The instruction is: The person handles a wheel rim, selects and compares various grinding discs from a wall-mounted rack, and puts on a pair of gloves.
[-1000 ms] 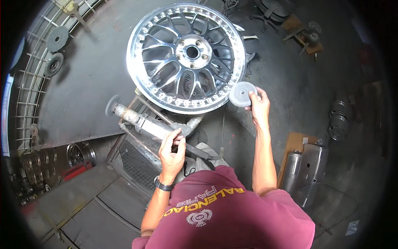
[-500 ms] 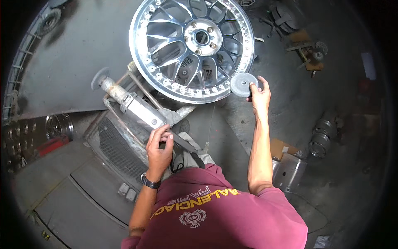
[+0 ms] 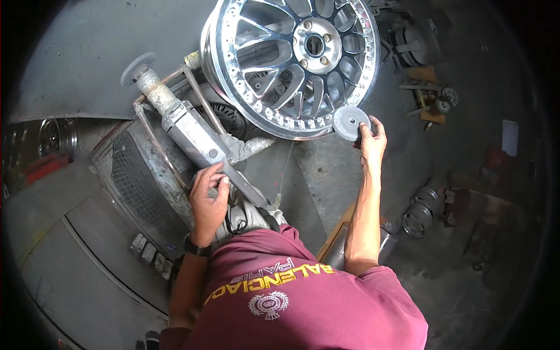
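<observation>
Left hand (image 3: 208, 198) clamped on grey metal angle grinder (image 3: 195, 135), right hand (image 3: 371, 140) gripping round grey disc (image 3: 350, 122) beside shiny multi-spoke alloy wheel (image 3: 290, 61), hands well apart.

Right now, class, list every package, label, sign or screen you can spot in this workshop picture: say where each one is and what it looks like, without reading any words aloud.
Pale rectangular sheet or sign: at the far right, past the right hand; upright oblong, light grey-white, too blurred to tell more.
Printed lettering and round emblem: on the person's maroon shirt, at the bottom; yellow letters, white crest.
No packages or screens can be made out.
</observation>
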Demonstrator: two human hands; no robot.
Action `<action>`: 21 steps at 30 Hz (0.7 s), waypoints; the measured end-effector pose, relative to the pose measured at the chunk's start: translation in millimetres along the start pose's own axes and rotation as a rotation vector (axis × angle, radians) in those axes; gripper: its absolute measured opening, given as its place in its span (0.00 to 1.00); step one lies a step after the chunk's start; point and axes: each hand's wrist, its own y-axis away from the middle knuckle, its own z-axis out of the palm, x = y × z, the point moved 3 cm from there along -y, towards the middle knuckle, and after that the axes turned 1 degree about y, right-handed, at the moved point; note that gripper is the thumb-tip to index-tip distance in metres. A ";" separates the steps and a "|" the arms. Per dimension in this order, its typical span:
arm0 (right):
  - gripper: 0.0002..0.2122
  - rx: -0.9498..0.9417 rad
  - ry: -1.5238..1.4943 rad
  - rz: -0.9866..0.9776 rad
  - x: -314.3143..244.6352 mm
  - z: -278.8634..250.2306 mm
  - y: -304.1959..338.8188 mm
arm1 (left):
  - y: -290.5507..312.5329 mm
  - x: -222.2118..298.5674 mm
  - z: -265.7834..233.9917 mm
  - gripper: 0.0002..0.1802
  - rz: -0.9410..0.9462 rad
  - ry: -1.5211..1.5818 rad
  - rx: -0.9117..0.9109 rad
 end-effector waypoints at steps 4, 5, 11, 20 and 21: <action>0.21 0.005 -0.001 0.003 -0.6 0.3 2.4 | -4.5 -2.2 -0.9 0.17 -0.039 0.010 0.003; 0.21 0.010 -0.010 -0.001 -0.8 0.1 3.3 | -5.3 -2.7 -0.7 0.17 -0.042 0.010 0.002; 0.21 0.025 -0.065 0.014 6.1 -4.7 2.6 | -10.9 -0.9 -0.3 0.17 0.014 0.001 -0.003; 0.21 0.026 0.004 -0.027 5.1 -4.6 5.5 | -11.6 -0.9 1.6 0.17 0.007 0.007 -0.035; 0.21 0.026 0.003 -0.025 5.6 -4.0 5.1 | -11.9 -0.5 2.0 0.17 0.016 -0.004 -0.039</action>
